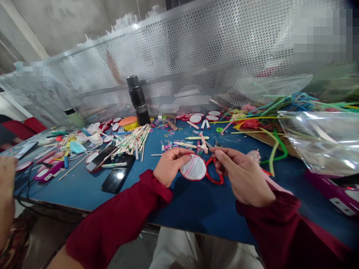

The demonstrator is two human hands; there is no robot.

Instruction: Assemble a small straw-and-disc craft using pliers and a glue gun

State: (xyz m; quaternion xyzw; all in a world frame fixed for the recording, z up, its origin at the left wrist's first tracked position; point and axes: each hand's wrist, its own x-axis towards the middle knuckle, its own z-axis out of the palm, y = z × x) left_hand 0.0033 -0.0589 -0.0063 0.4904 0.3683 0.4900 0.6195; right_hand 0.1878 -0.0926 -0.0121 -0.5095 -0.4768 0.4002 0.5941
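My left hand (pixel 169 166) pinches a small round disc (pixel 194 168) by its upper left edge. The disc has a pale, shiny face crossed by pinkish lines and a thin red rim. Close to its right side, my right hand (pixel 238 172) is closed, thumb against fingertips; what lies between them is too small to make out. Red-handled scissors (pixel 215 182) lie on the blue table between disc and right hand, their upper part partly hidden by the fingers. Beyond them lie a pale green pen (pixel 197 138) and a pink figure-like piece (pixel 203 145).
Two phones (pixel 119 173), paper-wrapped sticks (pixel 134 140) and more red-rimmed discs (pixel 195 118) lie around. A black bottle (pixel 138 100) stands by the perforated metal screen (pixel 179 71). Fuzzy coloured stems (pixel 277 140), a clear plastic bag (pixel 325 142) and a purple device (pixel 331 192) are right. Another person's hand (pixel 7 183) shows left.
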